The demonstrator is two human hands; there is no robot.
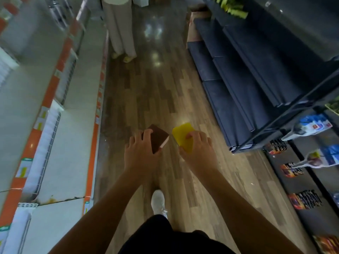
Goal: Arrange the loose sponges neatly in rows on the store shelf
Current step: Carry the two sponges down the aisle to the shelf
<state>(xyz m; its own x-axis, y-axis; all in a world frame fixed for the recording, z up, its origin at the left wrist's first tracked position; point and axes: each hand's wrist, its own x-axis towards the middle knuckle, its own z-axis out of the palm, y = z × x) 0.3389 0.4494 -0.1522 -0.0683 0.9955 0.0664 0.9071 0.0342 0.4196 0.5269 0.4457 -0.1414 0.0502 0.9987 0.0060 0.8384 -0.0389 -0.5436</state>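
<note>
My left hand (140, 149) grips a brown sponge (159, 139) with a white underside, fingers curled over its top edge. My right hand (197, 147) holds a yellow sponge (181, 133), fingers wrapped over its near end. Both sponges are carried side by side above the wooden aisle floor, a small gap between them. The white shelf (60, 143) with orange edge strips runs along the left. No other sponges show clearly in this blurred view.
A dark shelving unit (256, 99) stands on the right, with hanging packets (304, 198) below. Another person in light trousers (120, 28) stands far up the aisle. My white shoe (158, 200) is on the wooden floor (146, 92).
</note>
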